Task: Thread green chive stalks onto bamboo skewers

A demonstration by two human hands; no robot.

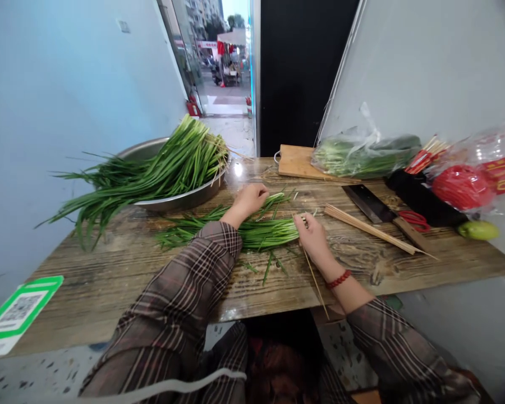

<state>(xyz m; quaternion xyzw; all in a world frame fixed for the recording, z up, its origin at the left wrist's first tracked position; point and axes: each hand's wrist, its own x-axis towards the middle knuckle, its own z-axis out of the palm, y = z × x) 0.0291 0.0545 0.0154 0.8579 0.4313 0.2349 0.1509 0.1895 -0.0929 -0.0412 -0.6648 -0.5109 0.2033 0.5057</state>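
Observation:
A row of garlic chives (269,233) lies across the wooden table in front of me, green leaves to the left and pale ends to the right. My right hand (315,240), wearing a red bead bracelet, is closed at those pale ends and pinches a thin bamboo skewer (315,283) that slants down toward the table's near edge. My left hand (249,202) hovers over the far side of the chives with its fingers curled together; what they hold, if anything, is hidden. Short cut pieces of chive (267,267) are scattered around the row.
A metal basin (177,201) heaped with chives stands at the left. To the right lie bamboo skewers (368,227), a cleaver (368,203), red scissors (416,220) and a green pepper (478,229). Behind them are a cutting board (297,160) and bagged greens (362,154).

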